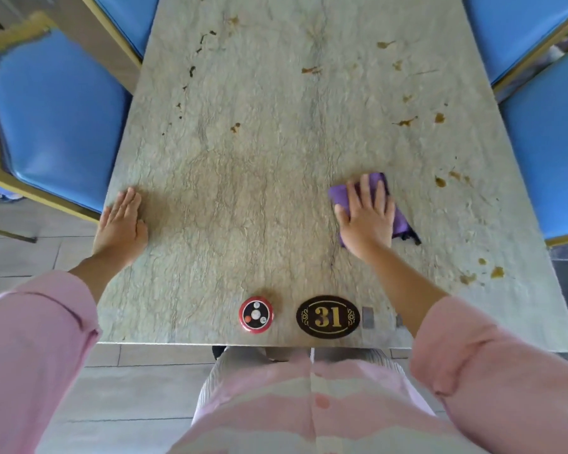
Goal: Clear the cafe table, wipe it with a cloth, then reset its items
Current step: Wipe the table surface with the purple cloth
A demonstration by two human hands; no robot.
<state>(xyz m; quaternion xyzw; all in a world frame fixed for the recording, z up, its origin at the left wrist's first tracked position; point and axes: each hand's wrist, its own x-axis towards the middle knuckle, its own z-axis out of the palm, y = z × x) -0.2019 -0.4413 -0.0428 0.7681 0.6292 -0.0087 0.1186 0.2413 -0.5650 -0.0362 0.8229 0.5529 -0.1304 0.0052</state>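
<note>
A grey-green stone cafe table [259, 178] fills the view, with brown stains scattered over its far half and right side. My right hand [366, 216] presses flat, fingers spread, on a folded purple cloth [399, 221] right of the middle. My left hand [122, 224] rests flat on the table's left edge, holding nothing. Near the front edge sit a round red and black call button [255, 314] and a black oval plate [328, 316] with a gold 31.
Blue padded chairs with gold frames flank the table: one at the left [53, 119], one at the far left [128, 18], two at the right [551, 152] [518, 27]. Two small grey stickers [368, 317] lie beside the number plate. Pale tiled floor lies below the front edge.
</note>
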